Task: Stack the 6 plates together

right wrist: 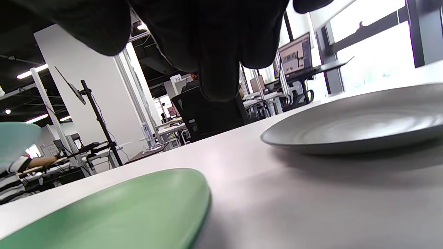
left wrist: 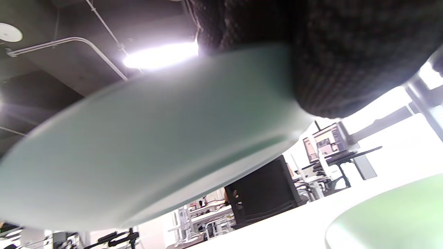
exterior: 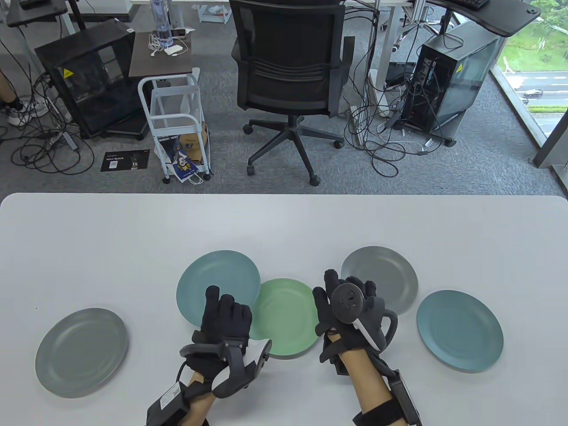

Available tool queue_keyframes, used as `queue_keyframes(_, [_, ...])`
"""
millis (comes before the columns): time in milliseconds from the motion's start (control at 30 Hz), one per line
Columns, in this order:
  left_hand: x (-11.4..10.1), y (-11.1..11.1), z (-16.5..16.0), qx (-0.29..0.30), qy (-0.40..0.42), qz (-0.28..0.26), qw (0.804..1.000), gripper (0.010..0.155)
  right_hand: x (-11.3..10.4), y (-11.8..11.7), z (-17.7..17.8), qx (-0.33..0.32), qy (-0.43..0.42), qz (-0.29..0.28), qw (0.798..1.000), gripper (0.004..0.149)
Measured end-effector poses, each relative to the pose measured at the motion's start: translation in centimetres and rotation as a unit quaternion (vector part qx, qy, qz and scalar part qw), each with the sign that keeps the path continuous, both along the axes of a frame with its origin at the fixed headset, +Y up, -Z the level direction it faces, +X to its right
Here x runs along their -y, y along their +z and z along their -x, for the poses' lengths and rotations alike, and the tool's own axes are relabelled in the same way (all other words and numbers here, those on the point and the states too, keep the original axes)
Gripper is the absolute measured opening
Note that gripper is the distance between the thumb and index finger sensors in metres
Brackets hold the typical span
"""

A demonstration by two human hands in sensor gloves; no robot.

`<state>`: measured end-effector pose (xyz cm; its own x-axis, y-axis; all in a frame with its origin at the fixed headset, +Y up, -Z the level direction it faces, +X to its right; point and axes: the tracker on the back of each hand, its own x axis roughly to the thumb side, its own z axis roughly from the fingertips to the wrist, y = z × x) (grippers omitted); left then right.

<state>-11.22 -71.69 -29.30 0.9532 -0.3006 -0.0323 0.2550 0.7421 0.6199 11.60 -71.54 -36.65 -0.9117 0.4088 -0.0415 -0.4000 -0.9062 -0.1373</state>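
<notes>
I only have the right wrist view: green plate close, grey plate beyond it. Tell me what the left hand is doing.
Observer: The left hand grips the near edge of a light teal plate, just left of the green plate.
Operator: Say whether that plate is off the table.
Observer: The left wrist view looks up at its underside with the ceiling behind, so at least the hand's side is raised.
Operator: List what else is out there.
Observer: A left grey plate lies at the far left and a blue plate at the far right.
</notes>
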Motion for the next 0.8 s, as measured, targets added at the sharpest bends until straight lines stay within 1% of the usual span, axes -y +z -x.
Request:
queue_keyframes(133, [0.4,0.4,-1.2,0.024,-0.011,0.006,1.0,0.04,0.3,-0.4,0.4,-0.011,-0.026,0.015,0.999,0.06])
queue_keyframes(300, [0.6,1.1,-2.5,0.043,-0.026,0.003,0.999,0.04,1.5,-0.8,0.8,-0.032,-0.102,0.051,0.993,0.061])
queue_keyframes(400, [0.5,1.5,-3.3,0.057,-0.03,-0.001,0.998,0.04,1.7,-0.8,1.5,-0.045,-0.115,0.062,0.99,0.063])
queue_keyframes(500, [0.5,1.8,-3.9,0.067,-0.039,-0.007,0.997,0.04,1.7,-0.7,2.0,-0.045,-0.119,0.055,0.99,0.064])
queue_keyframes(567, [0.6,2.0,-4.3,0.076,-0.041,-0.008,0.996,0.04,1.6,-0.6,2.2,-0.042,-0.103,0.041,0.993,0.065])
queue_keyframes(600, [0.6,2.1,-4.4,0.077,-0.043,-0.009,0.996,0.04,1.6,-0.5,2.3,-0.043,-0.104,0.043,0.993,0.065])
queue_keyframes(700, [0.4,2.2,-4.8,0.084,-0.036,-0.008,0.996,0.04,1.7,-0.5,2.3,-0.041,-0.118,0.046,0.991,0.065])
queue_keyframes(800, [0.4,2.7,-5.3,0.096,-0.047,-0.014,0.994,0.04,2.0,-0.5,2.2,-0.04,-0.151,0.056,0.986,0.065])
